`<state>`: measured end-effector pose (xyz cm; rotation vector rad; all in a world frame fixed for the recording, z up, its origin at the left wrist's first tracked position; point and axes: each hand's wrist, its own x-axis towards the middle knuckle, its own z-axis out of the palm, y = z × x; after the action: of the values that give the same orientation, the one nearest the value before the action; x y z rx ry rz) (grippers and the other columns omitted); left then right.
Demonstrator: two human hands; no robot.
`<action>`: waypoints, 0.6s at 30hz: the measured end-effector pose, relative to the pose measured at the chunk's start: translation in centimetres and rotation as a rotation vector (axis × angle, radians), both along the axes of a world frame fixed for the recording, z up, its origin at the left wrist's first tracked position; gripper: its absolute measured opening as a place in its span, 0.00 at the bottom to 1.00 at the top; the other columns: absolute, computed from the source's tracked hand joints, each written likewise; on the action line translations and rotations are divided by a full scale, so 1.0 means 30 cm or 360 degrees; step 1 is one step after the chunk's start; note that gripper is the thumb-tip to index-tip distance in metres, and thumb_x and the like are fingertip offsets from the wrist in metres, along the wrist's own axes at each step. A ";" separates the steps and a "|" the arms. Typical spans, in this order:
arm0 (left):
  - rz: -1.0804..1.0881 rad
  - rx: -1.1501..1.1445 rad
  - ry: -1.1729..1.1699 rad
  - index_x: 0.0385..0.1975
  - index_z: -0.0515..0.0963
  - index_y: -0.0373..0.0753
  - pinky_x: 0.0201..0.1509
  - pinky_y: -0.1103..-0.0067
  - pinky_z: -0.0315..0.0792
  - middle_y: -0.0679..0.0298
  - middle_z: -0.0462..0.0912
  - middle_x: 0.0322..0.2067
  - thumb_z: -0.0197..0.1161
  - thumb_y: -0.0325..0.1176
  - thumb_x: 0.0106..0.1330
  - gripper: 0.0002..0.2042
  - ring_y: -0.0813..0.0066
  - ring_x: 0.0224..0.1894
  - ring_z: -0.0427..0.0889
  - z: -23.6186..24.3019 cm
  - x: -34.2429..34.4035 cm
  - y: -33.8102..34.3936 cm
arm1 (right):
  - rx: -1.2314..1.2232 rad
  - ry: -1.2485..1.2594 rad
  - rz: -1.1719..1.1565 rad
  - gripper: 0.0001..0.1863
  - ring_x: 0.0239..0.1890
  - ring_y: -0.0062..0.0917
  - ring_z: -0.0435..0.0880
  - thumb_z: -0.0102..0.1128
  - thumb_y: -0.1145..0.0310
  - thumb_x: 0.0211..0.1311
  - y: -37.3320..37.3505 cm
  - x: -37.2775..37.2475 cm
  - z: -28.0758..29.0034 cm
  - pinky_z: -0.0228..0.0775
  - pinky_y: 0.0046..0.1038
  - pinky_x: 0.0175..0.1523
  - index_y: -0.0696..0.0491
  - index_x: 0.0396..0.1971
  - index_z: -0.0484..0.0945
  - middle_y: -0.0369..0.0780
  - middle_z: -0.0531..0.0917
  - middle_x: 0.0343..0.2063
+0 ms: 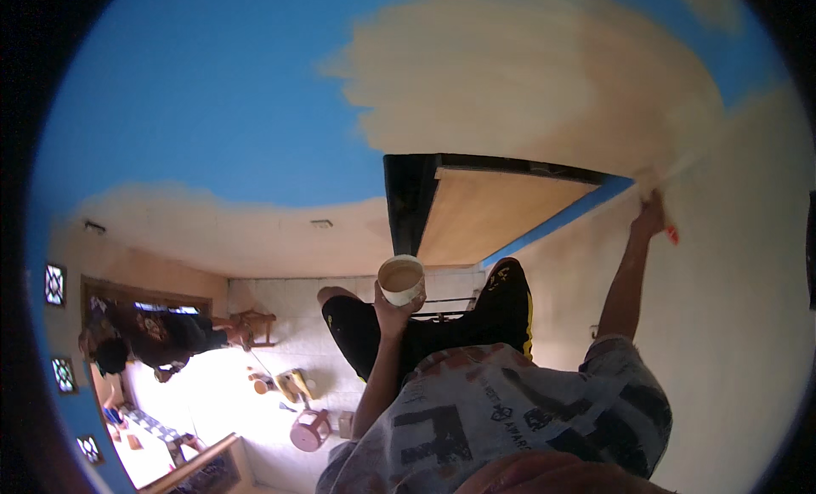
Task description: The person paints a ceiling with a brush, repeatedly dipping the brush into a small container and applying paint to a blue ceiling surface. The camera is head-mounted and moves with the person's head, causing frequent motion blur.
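A: Start with your cup point(403, 299); where do you have it?

B: It is in front of you, above your lap and just below the lower left corner of the dark frame point(410, 207); your left hand point(398, 313) is wrapped round its side, fingers closed on it; pale paint point(401, 277) shows inside, below the rim.

A: And your right hand point(651, 217)?

B: Your right arm reaches out to the wall, near the frame's far right corner, where the blue strip point(557, 219) along its edge ends; the hand looks closed on a red-ended tool point(672, 235); blur hides the fingers, so you cannot tell how tightly they sit, or what kind of tool it is.

A: What lies round that?

B: A tan board point(503, 212) fills your frame; above its top edge a broad beige patch point(510, 69) covers part of the blue wall point(204, 94); the pale wall point(731, 307) runs down to your right; your knees, in black shorts point(361, 332), are below the frame.

A: Farther off?

B: To your left, well apart, another person point(157, 332) is by a wooden chair point(253, 326); a reddish stool point(310, 430) stands on the tiled floor point(285, 300).
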<state>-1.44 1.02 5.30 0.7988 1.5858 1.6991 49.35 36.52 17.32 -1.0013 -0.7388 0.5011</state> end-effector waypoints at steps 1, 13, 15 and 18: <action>-0.0011 0.0028 -0.0010 0.53 0.68 0.34 0.52 0.70 0.76 0.56 0.80 0.45 0.80 0.29 0.39 0.37 0.66 0.49 0.80 0.007 0.000 0.002 | -0.0105 0.0085 0.0155 0.17 0.46 0.25 0.79 0.60 0.67 0.63 -0.067 -0.023 -0.081 0.74 0.27 0.48 0.58 0.50 0.78 0.37 0.80 0.47; -0.0006 -0.0021 0.0278 0.56 0.66 0.36 0.59 0.70 0.73 0.56 0.78 0.50 0.86 0.38 0.33 0.46 0.66 0.54 0.78 -0.002 0.067 -0.105 | -0.0837 0.0177 0.1101 0.16 0.49 0.35 0.80 0.65 0.76 0.59 -0.725 -0.740 -0.258 0.77 0.37 0.54 0.64 0.46 0.75 0.46 0.79 0.46; -0.0041 -0.0033 0.0303 0.57 0.65 0.36 0.59 0.69 0.73 0.56 0.78 0.51 0.86 0.38 0.32 0.47 0.66 0.55 0.77 0.033 0.070 -0.094 | -0.0711 -0.0300 0.1156 0.14 0.46 0.32 0.81 0.67 0.77 0.57 -0.730 -0.772 -0.249 0.76 0.34 0.53 0.65 0.42 0.77 0.45 0.81 0.42; -0.0066 0.0021 0.0284 0.57 0.65 0.37 0.60 0.69 0.73 0.56 0.77 0.52 0.86 0.39 0.32 0.48 0.66 0.56 0.77 0.063 0.038 -0.053 | -0.0501 -0.0742 0.1184 0.12 0.44 0.29 0.82 0.65 0.77 0.58 -0.719 -0.882 -0.165 0.74 0.30 0.52 0.66 0.40 0.77 0.45 0.83 0.39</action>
<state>-0.30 -0.58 7.19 1.0070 1.6652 1.6488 22.88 14.94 12.36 -1.1340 -1.5027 1.0689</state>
